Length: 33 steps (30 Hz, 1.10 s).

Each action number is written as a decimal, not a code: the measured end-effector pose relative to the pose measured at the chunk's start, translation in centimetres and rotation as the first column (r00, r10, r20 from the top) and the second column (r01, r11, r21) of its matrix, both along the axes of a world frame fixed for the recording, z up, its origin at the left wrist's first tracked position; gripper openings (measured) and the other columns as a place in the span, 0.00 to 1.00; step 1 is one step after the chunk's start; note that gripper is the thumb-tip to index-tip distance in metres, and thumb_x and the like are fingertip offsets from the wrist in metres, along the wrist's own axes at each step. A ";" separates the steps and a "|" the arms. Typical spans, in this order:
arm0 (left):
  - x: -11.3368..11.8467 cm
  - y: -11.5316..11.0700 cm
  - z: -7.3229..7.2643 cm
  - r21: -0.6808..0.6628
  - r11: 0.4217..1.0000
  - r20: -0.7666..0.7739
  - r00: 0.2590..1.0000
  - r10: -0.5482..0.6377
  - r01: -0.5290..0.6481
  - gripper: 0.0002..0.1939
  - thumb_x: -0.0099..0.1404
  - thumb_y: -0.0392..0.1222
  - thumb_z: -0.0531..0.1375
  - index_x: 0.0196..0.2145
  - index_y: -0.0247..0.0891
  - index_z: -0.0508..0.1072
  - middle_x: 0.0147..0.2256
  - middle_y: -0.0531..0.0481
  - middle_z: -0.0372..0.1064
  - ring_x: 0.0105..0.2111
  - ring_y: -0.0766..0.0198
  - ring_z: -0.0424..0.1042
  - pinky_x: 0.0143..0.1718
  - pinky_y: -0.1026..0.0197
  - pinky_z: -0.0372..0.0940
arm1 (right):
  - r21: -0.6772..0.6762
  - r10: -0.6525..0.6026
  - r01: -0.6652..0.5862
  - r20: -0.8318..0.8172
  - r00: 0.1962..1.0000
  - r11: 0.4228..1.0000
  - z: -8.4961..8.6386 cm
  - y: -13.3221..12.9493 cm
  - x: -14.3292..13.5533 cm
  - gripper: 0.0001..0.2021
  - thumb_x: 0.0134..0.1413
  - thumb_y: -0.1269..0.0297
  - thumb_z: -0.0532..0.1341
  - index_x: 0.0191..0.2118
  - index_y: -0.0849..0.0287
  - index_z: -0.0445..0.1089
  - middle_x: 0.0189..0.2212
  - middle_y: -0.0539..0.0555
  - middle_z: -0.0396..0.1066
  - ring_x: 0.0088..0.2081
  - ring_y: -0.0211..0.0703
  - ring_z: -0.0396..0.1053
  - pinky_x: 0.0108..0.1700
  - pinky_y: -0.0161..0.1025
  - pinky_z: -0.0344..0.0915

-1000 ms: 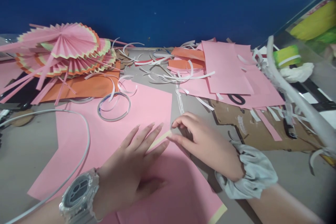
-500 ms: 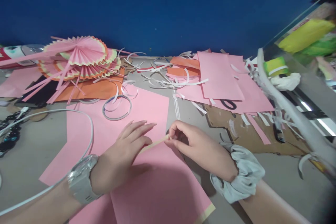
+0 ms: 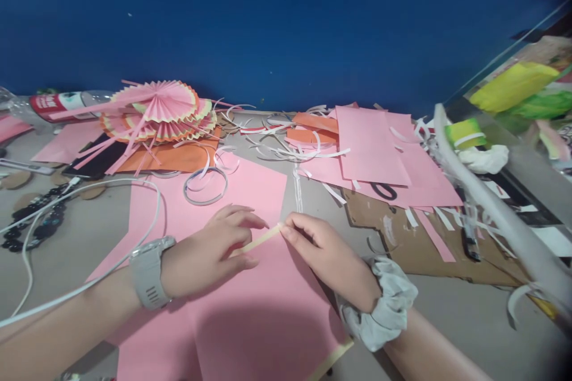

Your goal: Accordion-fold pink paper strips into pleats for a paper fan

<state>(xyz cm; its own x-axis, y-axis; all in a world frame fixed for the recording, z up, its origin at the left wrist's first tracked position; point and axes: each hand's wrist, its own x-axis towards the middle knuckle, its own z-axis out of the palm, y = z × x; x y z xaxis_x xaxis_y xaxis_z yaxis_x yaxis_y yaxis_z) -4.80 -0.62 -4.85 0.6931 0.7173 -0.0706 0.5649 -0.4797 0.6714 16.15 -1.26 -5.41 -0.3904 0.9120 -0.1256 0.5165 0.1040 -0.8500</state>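
A pink paper sheet (image 3: 268, 297) lies in front of me, with a pale yellow strip (image 3: 263, 239) along its far edge and another yellow band at its near right corner. My right hand (image 3: 313, 244) pinches the far right corner of that sheet, thumb and index finger on the end of the strip. Over the strip's left part, my left hand (image 3: 218, 241) rests with its fingers bent and apart, gripping nothing that I can see. A larger pink sheet (image 3: 165, 214) lies beneath, with a tape roll (image 3: 205, 186) on it.
Pleated pink-and-orange paper fans (image 3: 156, 107) are stacked at back left, beside a bottle (image 3: 67, 104). White paper strips (image 3: 286, 146), pink sheets (image 3: 375, 149) and cardboard (image 3: 370, 211) lie at back right. A white cable (image 3: 156, 208) crosses the left side; a black-handled cutter (image 3: 471, 241) lies right.
My right hand has shifted slightly left, its thumb now pressed on the strip's end. My left hand's fingers have bent and the thumb has moved away from them. The view has shifted slightly.
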 end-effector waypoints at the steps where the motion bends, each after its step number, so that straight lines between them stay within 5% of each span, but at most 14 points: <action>1: 0.1 0.2 0.2 -0.011 1.000 -0.003 1.000 -0.001 0.001 0.10 0.61 0.38 0.56 0.23 0.37 0.62 0.50 0.47 0.61 0.55 0.58 0.51 0.54 0.52 0.53 | 0.001 -0.016 0.016 -0.007 1.000 1.000 -0.1 0.0 0.0 0.12 0.60 0.64 0.48 0.25 0.57 0.54 0.23 0.45 0.57 0.27 0.35 0.57 0.30 0.33 0.54; 6: 1.3 0.9 0.9 -0.049 0.999 -0.012 1.000 -0.006 0.005 0.07 0.59 0.42 0.59 0.27 0.38 0.67 0.48 0.47 0.62 0.52 0.57 0.55 0.52 0.55 0.54 | 0.019 -0.111 0.112 -0.029 0.993 0.994 -0.3 -0.2 -0.2 0.15 0.61 0.61 0.47 0.23 0.57 0.48 0.21 0.44 0.49 0.25 0.35 0.51 0.26 0.33 0.50; 9: 2.7 1.3 1.2 -0.047 0.997 -0.009 0.998 0.060 -0.060 0.11 0.62 0.47 0.55 0.36 0.38 0.68 0.38 0.48 0.65 0.40 0.60 0.63 0.42 0.57 0.59 | 0.049 -0.151 0.155 -0.079 0.985 0.987 -0.2 -0.3 -0.2 0.15 0.61 0.62 0.47 0.23 0.57 0.48 0.21 0.45 0.49 0.25 0.35 0.51 0.27 0.34 0.51; 14: 4.8 2.0 0.7 -0.061 0.995 0.049 0.996 0.080 -0.077 0.18 0.64 0.51 0.48 0.23 0.36 0.61 0.22 0.57 0.54 0.23 0.69 0.55 0.26 0.64 0.52 | 0.027 -0.244 0.252 -0.167 0.955 0.967 0.2 -0.1 0.5 0.15 0.62 0.62 0.42 0.26 0.56 0.57 0.24 0.48 0.58 0.29 0.38 0.59 0.32 0.35 0.58; 22: 4.8 2.9 -1.8 -0.192 0.974 0.177 0.972 0.153 -0.118 0.15 0.62 0.47 0.51 0.22 0.36 0.59 0.21 0.58 0.51 0.22 0.70 0.52 0.23 0.66 0.49 | 0.073 -0.160 0.164 -0.053 0.986 0.984 -0.3 0.8 0.6 0.07 0.57 0.64 0.53 0.28 0.57 0.58 0.24 0.47 0.58 0.28 0.37 0.58 0.31 0.34 0.57; 33: 4.4 3.0 -2.3 -0.199 0.978 0.254 0.960 0.116 -0.065 0.18 0.64 0.51 0.49 0.21 0.37 0.56 0.22 0.57 0.51 0.23 0.69 0.53 0.25 0.65 0.50 | 0.014 -0.210 0.214 -0.142 0.967 0.977 -0.5 1.2 0.4 0.10 0.57 0.64 0.53 0.26 0.58 0.59 0.23 0.46 0.59 0.27 0.36 0.59 0.31 0.33 0.57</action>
